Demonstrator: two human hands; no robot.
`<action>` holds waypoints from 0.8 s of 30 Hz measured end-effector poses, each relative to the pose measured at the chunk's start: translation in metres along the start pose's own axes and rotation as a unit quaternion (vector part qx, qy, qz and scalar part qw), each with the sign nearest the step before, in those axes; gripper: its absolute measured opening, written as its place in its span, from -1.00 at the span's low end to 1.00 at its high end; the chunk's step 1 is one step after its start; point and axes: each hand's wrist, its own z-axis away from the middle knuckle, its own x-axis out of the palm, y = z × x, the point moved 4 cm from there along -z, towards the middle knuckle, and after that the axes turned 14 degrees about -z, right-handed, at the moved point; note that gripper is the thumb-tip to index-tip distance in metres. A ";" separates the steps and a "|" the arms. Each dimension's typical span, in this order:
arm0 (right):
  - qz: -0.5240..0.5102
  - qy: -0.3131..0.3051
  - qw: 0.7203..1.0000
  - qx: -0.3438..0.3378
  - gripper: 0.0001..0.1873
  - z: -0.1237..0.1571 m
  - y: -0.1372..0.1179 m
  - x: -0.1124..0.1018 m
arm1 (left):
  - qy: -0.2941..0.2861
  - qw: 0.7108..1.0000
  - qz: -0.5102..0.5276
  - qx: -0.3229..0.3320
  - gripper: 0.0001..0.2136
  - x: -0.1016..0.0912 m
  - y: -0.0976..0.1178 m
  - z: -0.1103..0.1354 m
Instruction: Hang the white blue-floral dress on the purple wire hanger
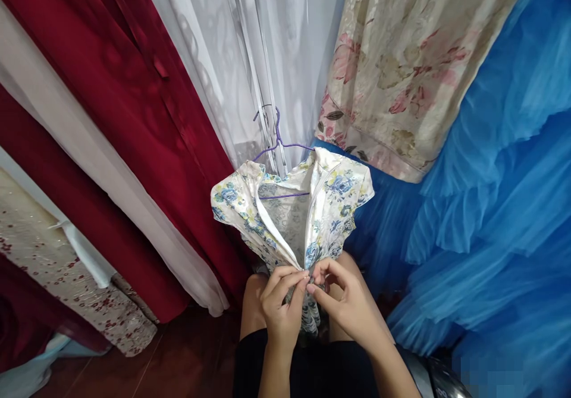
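A white dress [341, 187] with blue and yellow flowers hangs on a thin purple hanger [279, 142]. Its zipped opening [308, 225] gapes in a V from the neck down to my fingers, and the hanger's bar shows inside. At the bottom of the V, my left hand [282, 297] is closed, pinching the dress's edge. Close beside it, my right hand [336, 291] is also closed, thumb and forefinger at the same spot. Whether the zip pull is between those fingertips is too small to make out. The lower dress falls between my knees.
Red and white drapes [134, 118] hang on the left, white cloth [289, 47] behind the hanger. A beige floral garment [401, 77] hangs at the upper right beside blue layered tulle [491, 207]. Below are red floor tiles [178, 356] and a dark glossy object [441, 380].
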 end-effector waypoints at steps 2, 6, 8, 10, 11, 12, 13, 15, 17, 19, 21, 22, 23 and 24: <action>0.009 -0.011 1.000 -0.004 -0.88 -0.002 0.004 -0.003 | -0.015 0.999 0.031 -0.015 -0.77 0.004 -0.001 0.006; -0.001 -0.037 0.999 0.009 -0.79 0.000 0.009 0.000 | 0.004 0.997 0.046 -0.068 -0.82 0.008 -0.003 0.004; 0.003 -0.048 0.999 0.010 -0.77 0.001 0.008 0.004 | 0.017 0.997 0.030 -0.063 -0.85 0.006 -0.001 -0.013; 0.003 -0.051 0.999 0.008 -0.79 0.002 0.007 0.008 | 0.015 0.999 0.027 -0.027 -0.88 0.006 0.006 -0.037; -0.003 -0.041 0.999 0.005 -0.80 0.001 0.008 0.009 | 0.007 0.999 0.033 -0.003 -0.89 0.006 0.011 -0.049; -0.013 -0.020 1.000 -0.004 -0.81 0.000 0.008 0.009 | -0.008 0.999 0.042 0.022 -0.89 0.007 0.017 -0.059; -0.027 0.010 0.999 -0.015 -0.81 -0.001 0.009 0.007 | -0.025 0.997 0.052 0.047 -0.88 0.008 0.024 -0.067; -0.059 0.089 0.993 -0.042 -0.82 -0.003 0.014 0.001 | -0.064 0.992 0.067 0.081 -0.86 0.013 0.038 -0.072; -0.085 0.164 0.981 -0.063 -0.81 -0.002 0.018 -0.007 | -0.094 0.989 0.071 0.091 -0.84 0.018 0.049 -0.065; -0.099 0.203 0.971 -0.076 -0.82 0.000 0.021 -0.012 | -0.103 0.989 0.073 0.080 -0.84 0.022 0.055 -0.053; -0.105 0.207 0.969 -0.089 -0.78 0.002 0.019 -0.015 | -0.097 0.991 0.066 0.068 -0.84 0.023 0.055 -0.044; -0.103 0.200 0.970 -0.093 -0.73 0.003 0.017 -0.015 | -0.091 0.992 0.054 0.067 -0.84 0.023 0.054 -0.042; -0.099 0.189 0.973 -0.092 -0.68 0.003 0.014 -0.016 | -0.083 0.993 0.037 0.072 -0.84 0.023 0.052 -0.042; -0.092 0.175 0.976 -0.087 -0.66 0.004 0.012 -0.016 | -0.069 0.994 0.017 0.077 -0.84 0.021 0.050 -0.045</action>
